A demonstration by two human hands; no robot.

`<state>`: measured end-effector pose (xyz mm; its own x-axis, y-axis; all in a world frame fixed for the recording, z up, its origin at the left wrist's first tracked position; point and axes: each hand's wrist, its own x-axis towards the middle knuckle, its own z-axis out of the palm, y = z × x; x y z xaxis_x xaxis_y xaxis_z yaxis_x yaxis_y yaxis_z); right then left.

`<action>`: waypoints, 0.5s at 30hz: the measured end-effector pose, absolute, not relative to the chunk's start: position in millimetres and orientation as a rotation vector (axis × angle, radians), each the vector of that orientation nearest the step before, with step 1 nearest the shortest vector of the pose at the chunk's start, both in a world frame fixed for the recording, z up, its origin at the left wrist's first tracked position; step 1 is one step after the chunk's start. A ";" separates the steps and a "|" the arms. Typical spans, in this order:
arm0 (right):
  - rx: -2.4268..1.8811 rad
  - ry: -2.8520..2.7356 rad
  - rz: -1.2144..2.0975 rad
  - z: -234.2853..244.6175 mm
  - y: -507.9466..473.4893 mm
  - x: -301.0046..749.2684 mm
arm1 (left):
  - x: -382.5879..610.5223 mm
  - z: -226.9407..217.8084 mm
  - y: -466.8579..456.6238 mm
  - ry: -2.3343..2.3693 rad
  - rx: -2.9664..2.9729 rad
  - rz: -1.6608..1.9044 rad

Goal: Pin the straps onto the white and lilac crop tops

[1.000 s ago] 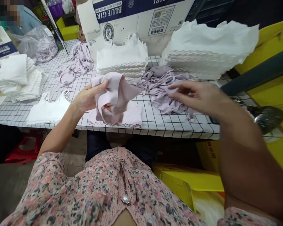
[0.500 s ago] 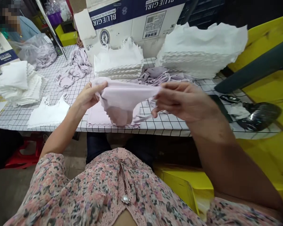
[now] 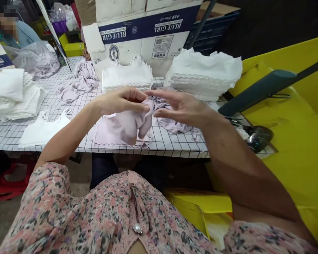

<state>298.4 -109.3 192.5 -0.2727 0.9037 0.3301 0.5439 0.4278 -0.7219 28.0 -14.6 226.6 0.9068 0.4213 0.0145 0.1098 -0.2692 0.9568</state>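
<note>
A thin pale lilac garment (image 3: 127, 125) hangs bunched from my left hand (image 3: 119, 102), which pinches its upper right end between thumb and fingers. My right hand (image 3: 180, 107) is just to the right, fingers stretched out and thumb apart, with nothing between them. Its fingertips come close to the left hand's; whether they touch I cannot tell. Underneath, flat lilac garments (image 3: 102, 134) lie at the table's front edge, partly covered by the held one. A loose heap of lilac garments (image 3: 175, 125) lies beneath my right hand.
Stacks of white tops (image 3: 204, 67) stand before a cardboard box (image 3: 145, 31). One white top (image 3: 45, 128) lies flat at left, near folded white cloth (image 3: 7, 88). More lilac garments (image 3: 78, 83) lie behind. A dark green post (image 3: 257, 91) slants at right. A person (image 3: 26, 33) sits far left.
The garment was stretched wide between both hands; now it hangs bunched from my left hand. My left hand moved right, and my right hand let go. The view has shifted somewhat.
</note>
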 end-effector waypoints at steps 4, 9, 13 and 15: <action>-0.908 -1.842 1.259 201.7 -80.9 251.2 | 35.1 238.3 -24.0 0.417 1.859 0.367; -0.971 -1.708 1.409 214.7 -78.6 254.1 | 1.5 242.9 -18.6 0.528 1.881 0.419; -1.048 -1.804 1.427 224.9 -77.3 272.5 | -27.1 243.7 -10.2 0.624 1.810 0.446; -1.135 -1.863 1.336 226.7 -75.1 282.1 | -36.8 244.5 -7.1 0.645 1.778 0.487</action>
